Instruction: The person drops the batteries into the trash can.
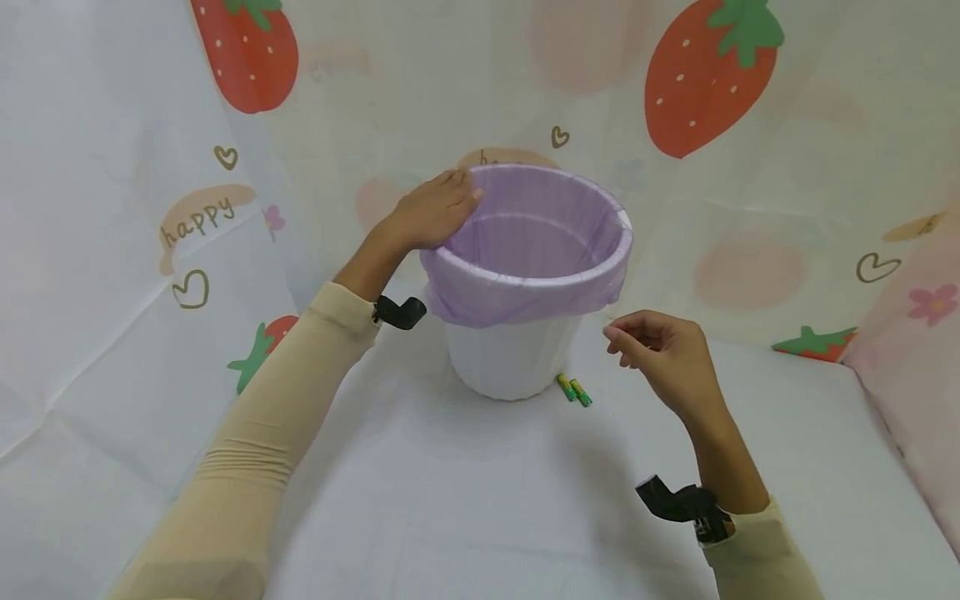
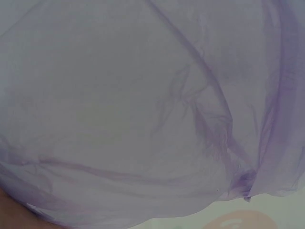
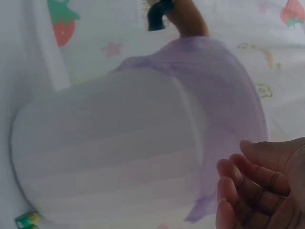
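A white trash can [image 1: 510, 354] stands upright, lined with a thin purple bag [image 1: 525, 304] folded down over its rim. My left hand [image 1: 438, 208] grips the rim at the left, the thumb on the inner side; its other fingertips are hidden. In the left wrist view, the purple bag [image 2: 209, 114] fills most of the picture. My right hand [image 1: 660, 354] hovers to the right of the can, fingers loosely bent and holding nothing. Close to its fingers in the right wrist view is the purple bag's edge [image 3: 228, 105].
Two small green and yellow batteries [image 1: 574, 390] lie beside the can's base on the right. White cloth [image 1: 450, 500] covers the surface, and a strawberry-patterned sheet [image 1: 480, 75] hangs behind.
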The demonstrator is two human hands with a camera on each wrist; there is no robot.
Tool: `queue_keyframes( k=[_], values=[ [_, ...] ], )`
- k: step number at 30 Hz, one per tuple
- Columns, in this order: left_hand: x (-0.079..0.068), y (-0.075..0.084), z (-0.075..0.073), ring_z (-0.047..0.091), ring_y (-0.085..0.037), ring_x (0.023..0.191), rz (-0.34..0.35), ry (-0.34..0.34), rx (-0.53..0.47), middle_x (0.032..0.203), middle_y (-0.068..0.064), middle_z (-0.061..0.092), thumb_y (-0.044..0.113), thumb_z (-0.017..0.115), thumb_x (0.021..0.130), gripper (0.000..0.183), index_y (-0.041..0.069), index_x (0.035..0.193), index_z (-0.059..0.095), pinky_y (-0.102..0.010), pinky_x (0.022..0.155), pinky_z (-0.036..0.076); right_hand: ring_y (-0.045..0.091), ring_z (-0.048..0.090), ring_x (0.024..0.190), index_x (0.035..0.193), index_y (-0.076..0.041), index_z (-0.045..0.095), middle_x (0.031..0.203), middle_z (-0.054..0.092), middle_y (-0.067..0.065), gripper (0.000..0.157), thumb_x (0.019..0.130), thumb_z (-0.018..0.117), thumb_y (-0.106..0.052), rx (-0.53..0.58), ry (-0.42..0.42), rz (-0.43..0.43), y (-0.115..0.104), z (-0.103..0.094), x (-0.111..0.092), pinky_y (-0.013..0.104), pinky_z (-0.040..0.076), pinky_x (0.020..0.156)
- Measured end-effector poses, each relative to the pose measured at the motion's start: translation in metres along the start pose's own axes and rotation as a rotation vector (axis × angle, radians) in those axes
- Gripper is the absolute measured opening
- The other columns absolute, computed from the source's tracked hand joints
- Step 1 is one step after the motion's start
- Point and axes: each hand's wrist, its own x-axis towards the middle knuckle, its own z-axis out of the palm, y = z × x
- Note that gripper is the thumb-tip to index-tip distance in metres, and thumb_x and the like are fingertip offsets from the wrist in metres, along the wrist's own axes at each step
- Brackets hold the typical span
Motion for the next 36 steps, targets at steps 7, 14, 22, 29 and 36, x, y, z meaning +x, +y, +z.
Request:
queue_keyframes(
  k=[7,14,22,29,36],
  values=[
    [0.000,0.000,0.001,-0.002,-0.032,0.156,0.001,0.005,-0.007,0.168,-0.020,0.001,0.043,0.010,0.110,0.068,-0.005,0.159,0.005,-0.039,0.126,0.000,0.019,0.064,0.066,0.101,-0.005,0.075,0.081,0.073,0.006,0.026,0.098,0.071,-0.030,-0.002,-0.008,0.062,0.025,0.011,-0.008,0.025,0.058,0.064],
    [0.000,0.000,0.001,-0.003,-0.032,0.156,0.003,0.003,0.001,0.168,-0.019,0.000,0.042,0.010,0.110,0.068,-0.005,0.159,0.005,-0.038,0.126,-0.001,0.016,0.065,0.067,0.105,-0.004,0.075,0.085,0.074,0.008,0.027,0.097,0.072,-0.029,0.033,-0.026,0.153,0.050,0.021,-0.013,0.026,0.058,0.063],
    [0.000,0.000,0.000,-0.002,-0.032,0.156,0.005,0.002,0.008,0.168,-0.020,0.000,0.042,0.011,0.110,0.068,-0.006,0.159,0.005,-0.038,0.126,-0.001,0.035,0.067,0.072,0.102,-0.003,0.075,0.086,0.073,0.012,0.024,0.096,0.073,-0.025,0.056,-0.016,0.221,0.089,0.037,-0.014,0.032,0.059,0.061],
    [0.001,0.001,0.001,-0.003,-0.033,0.156,0.011,-0.002,0.013,0.168,-0.021,0.000,0.041,0.011,0.111,0.067,-0.006,0.158,0.005,-0.037,0.126,-0.001,0.034,0.068,0.073,0.106,0.000,0.075,0.094,0.074,0.018,0.022,0.096,0.073,-0.019,0.019,-0.051,0.285,0.121,0.051,-0.015,0.028,0.058,0.059],
    [0.001,-0.001,0.001,-0.002,-0.033,0.156,-0.004,0.000,0.015,0.168,-0.020,0.001,0.042,0.010,0.111,0.067,-0.005,0.159,0.007,-0.038,0.126,0.000,0.027,0.069,0.072,0.113,0.004,0.073,0.097,0.072,0.017,0.026,0.094,0.073,-0.013,-0.026,-0.107,0.297,0.134,0.060,-0.018,0.025,0.053,0.055]
  ],
)
